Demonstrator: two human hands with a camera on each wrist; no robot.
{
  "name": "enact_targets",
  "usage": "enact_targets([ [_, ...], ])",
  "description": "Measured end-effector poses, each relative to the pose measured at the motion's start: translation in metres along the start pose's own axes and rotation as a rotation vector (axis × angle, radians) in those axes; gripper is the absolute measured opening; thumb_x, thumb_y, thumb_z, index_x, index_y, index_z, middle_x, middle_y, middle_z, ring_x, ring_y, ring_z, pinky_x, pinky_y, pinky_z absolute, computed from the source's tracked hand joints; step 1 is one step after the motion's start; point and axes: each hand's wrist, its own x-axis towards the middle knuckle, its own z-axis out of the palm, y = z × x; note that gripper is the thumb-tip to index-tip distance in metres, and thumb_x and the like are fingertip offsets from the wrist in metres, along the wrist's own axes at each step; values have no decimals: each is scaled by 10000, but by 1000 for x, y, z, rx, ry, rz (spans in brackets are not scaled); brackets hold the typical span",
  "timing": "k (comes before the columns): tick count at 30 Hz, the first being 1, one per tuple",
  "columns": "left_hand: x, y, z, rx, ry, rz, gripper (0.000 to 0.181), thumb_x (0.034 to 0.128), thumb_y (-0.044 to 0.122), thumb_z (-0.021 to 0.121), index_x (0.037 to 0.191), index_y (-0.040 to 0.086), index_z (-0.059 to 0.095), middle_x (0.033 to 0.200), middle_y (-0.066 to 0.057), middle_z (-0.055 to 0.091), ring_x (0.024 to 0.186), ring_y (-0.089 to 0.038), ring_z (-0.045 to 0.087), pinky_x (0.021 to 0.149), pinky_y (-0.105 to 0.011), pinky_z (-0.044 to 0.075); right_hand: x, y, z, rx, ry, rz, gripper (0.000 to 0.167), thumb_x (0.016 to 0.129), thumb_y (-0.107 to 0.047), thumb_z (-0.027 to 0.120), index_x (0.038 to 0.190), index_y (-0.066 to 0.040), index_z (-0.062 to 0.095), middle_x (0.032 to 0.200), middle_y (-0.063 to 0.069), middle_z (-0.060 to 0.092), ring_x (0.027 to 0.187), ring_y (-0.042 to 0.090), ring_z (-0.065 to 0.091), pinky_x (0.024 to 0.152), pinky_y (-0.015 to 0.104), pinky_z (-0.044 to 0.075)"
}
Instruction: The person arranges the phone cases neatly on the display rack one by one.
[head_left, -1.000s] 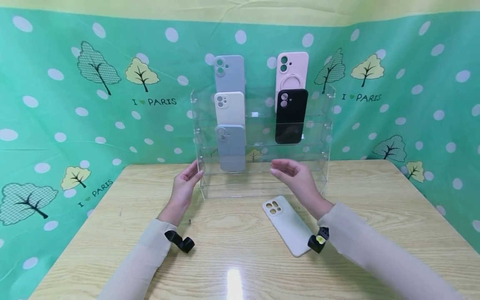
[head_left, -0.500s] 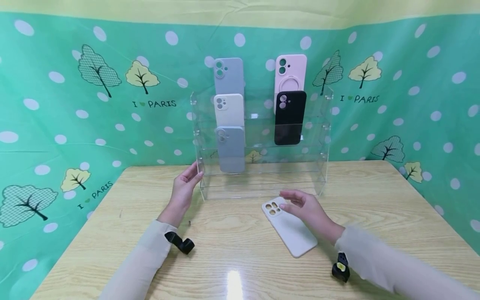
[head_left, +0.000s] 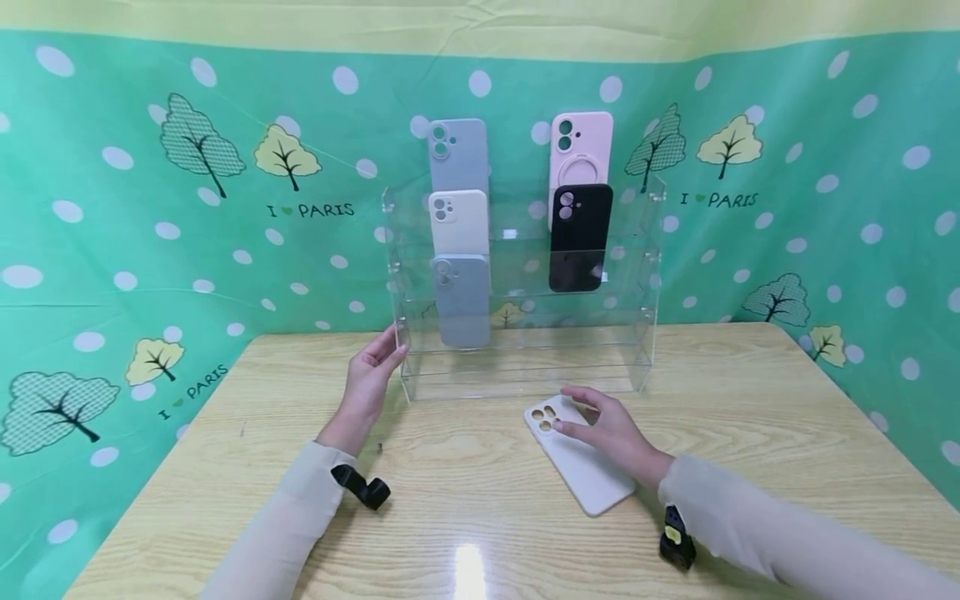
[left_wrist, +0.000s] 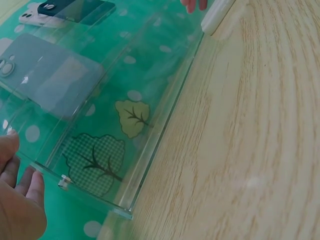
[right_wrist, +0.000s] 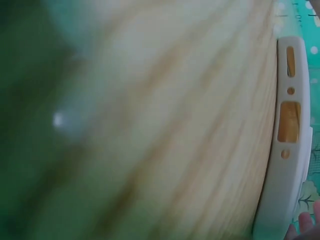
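Observation:
A clear acrylic display stand stands at the back of the table. My left hand grips its left side panel, thumb in front and fingers behind; the left wrist view shows this hand at the panel edge. A white phone case lies flat on the table in front of the stand, camera cutouts toward the stand. Over its upper part is my right hand, thumb and fingers spread apart. In the right wrist view, the case's end shows port holes, with fingertips beside it.
On the stand's left are a blue-grey phone case, a white one and another blue-grey one. To the right sit a pink case and a black case. A green patterned cloth hangs behind the table.
My right hand has come down from in front of the stand to the white phone case on the table. The left hand keeps its place on the stand's side.

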Motion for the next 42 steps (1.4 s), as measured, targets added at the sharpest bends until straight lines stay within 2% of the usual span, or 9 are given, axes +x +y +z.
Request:
enact_targets([
  [5,-1,0,0,7,1,3,484,923,22,571,1385,45,430,1429,-138,438,1307,-197,437,1047,-208,395,2,0,2,-32,-15,-11,665,779,-217,777,1342,-25,479,1406,199,449,1290,400,411,1092,495,332],
  [10,-1,1,0,11,-14,1,489,926,27,567,1392,46,420,1435,-136,431,1311,-200,431,1053,-212,389,3,1,5,-136,10,-6,739,730,-275,810,1346,-39,478,1385,176,483,1292,362,423,1095,485,333],
  [15,-1,1,0,8,-15,-4,489,924,25,570,1390,47,423,1435,-134,431,1311,-201,430,1053,-213,390,3,3,10,-211,15,-8,803,703,-255,830,1361,2,447,1390,197,466,1274,364,435,1059,473,384],
  [20,-2,1,0,18,-10,-2,484,927,38,570,1388,49,425,1432,-132,435,1308,-191,435,1058,-214,384,2,4,13,-297,18,-40,856,682,-235,847,1368,46,419,1405,225,434,1285,384,411,1070,474,372],
  [29,-1,2,1,18,-18,-3,489,923,44,579,1387,56,425,1430,-123,436,1298,-179,447,1053,-213,388,-5,-1,19,-334,-22,-37,970,658,-288,850,1380,109,338,1459,247,325,1329,400,338,1092,463,322],
  [33,0,1,0,23,-10,-5,491,919,47,586,1383,53,427,1425,-121,441,1296,-177,451,1056,-222,386,-6,-3,20,-345,-39,-49,971,660,-284,849,1376,120,332,1452,255,327,1328,403,336,1098,469,310],
  [42,-1,0,0,6,-16,-5,489,924,32,575,1389,48,425,1438,-121,430,1316,-185,426,1056,-211,384,-4,-6,24,-373,-62,-129,963,651,-225,850,1407,66,329,1470,227,324,1332,391,344,1097,459,318],
])
